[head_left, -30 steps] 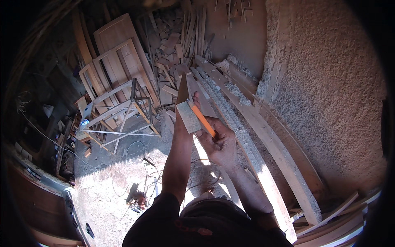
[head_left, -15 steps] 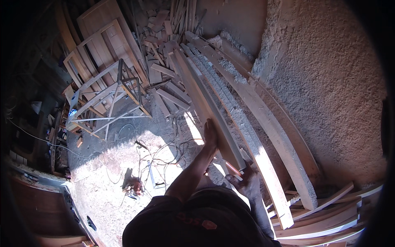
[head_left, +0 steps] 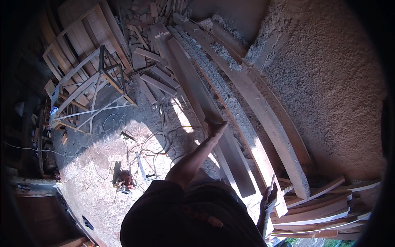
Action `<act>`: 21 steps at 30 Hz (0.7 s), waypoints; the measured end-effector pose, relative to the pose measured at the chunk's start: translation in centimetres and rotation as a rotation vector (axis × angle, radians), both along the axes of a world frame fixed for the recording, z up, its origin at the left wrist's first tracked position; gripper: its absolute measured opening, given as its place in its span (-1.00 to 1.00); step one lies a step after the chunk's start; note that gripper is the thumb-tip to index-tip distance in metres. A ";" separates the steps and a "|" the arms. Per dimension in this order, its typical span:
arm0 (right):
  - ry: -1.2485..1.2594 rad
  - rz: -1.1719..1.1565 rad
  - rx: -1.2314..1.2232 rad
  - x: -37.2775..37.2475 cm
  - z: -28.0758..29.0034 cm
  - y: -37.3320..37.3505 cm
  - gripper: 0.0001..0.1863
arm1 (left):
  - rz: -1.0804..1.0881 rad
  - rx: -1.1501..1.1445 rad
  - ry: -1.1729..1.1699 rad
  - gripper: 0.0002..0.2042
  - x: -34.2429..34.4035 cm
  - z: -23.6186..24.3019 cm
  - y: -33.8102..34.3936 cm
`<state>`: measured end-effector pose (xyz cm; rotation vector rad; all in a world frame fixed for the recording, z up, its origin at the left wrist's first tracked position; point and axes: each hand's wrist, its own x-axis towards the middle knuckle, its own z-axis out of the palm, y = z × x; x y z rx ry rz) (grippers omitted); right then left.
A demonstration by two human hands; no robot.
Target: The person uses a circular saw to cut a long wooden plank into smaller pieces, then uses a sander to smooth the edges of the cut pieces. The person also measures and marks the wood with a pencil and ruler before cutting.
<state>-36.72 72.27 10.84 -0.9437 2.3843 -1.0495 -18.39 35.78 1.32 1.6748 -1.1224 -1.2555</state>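
A long wooden board [head_left: 234, 162] with a darker, recessed-looking face slants from the far woodpile toward my body. My left hand [head_left: 215, 128] is closed on it around mid-length, the wrist bent and the fingertips partly hidden. Lower right, my right hand [head_left: 268, 198] is off this board, with its fingers stretched out and apart. It is over the near end of a pale, sunlit beam [head_left: 259, 150]; whether it touches the beam I cannot tell. No held object shows in it.
A thick, shavings-covered plank [head_left: 269, 111] lies right of the beam, beside a rough wall [head_left: 333, 90]. Curved timber pieces [head_left: 312, 210] are stacked lower right. Cables [head_left: 164, 144] and a power tool [head_left: 123, 179] lie on the floor. A wooden frame stand [head_left: 101, 78] stands left.
My right hand has left the board's near end and moved right, its fingers opening. The board has turned to show more of its broad face. My left hand now reaches across it.
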 end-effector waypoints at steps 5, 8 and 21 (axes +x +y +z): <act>0.227 0.418 -0.081 4.7 2.1 -11.5 -0.45 | -0.052 -0.037 -0.066 0.02 0.2 -4.0 6.3; 0.225 0.627 -0.277 8.8 0.3 -20.6 -0.42 | -0.132 0.044 -0.109 0.03 -0.2 -2.2 10.2; 0.093 0.666 0.299 16.2 -5.2 -34.2 -0.43 | -0.399 -0.256 -0.600 -0.46 -0.8 -12.6 11.9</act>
